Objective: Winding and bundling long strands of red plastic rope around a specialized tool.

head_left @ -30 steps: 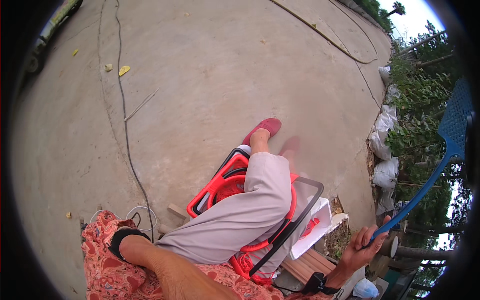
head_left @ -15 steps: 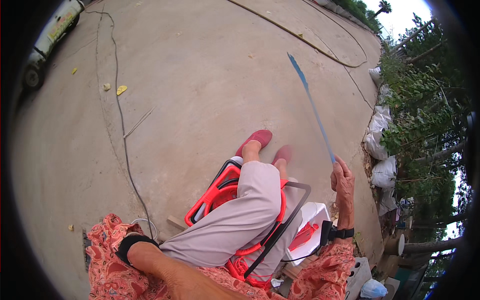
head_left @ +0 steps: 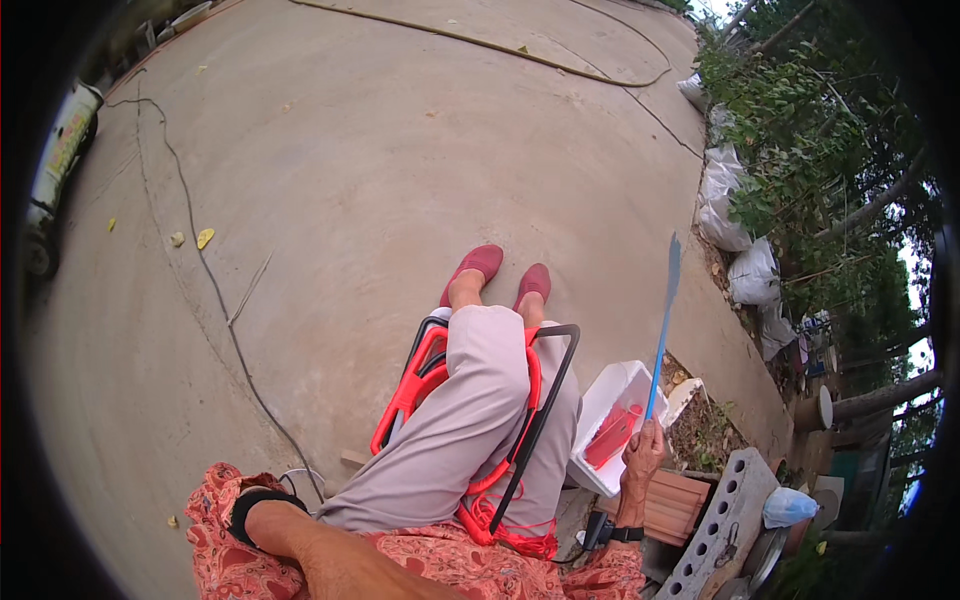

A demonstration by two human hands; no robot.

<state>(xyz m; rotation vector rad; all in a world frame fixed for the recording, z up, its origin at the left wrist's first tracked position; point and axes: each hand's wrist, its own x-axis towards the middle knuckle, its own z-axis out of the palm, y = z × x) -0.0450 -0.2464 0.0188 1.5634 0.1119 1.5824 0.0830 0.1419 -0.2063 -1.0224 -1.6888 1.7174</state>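
your right hand (head_left: pixel 644 452) is curled closed around the handle of the blue fly swatter (head_left: pixel 665 320); you have a firm-looking hold on its lower end. your left hand is out of view below the lower edge, with only your left forearm (head_left: pixel 335 550) showing, so i cannot tell how open it is or what it holds.

a second ago the swatter was up at the far right, its mesh blade broad to the camera; half a second ago it leaned left over the concrete ground (head_left: pixel 330 180). now it points upward in the view, tilted slightly right, its blade nearly edge-on, and your hand is lower and closer in, just beside the white foam box (head_left: pixel 600 400) with a red thing (head_left: pixel 612 437) inside.

the view has shifted too: your two red shoes (head_left: pixel 478 264) show clearly, and the grey block with holes (head_left: pixel 715 525) is in fuller view, beside the brown tiles (head_left: pixel 672 505). the red frame (head_left: pixel 408 395) stays by your legs.
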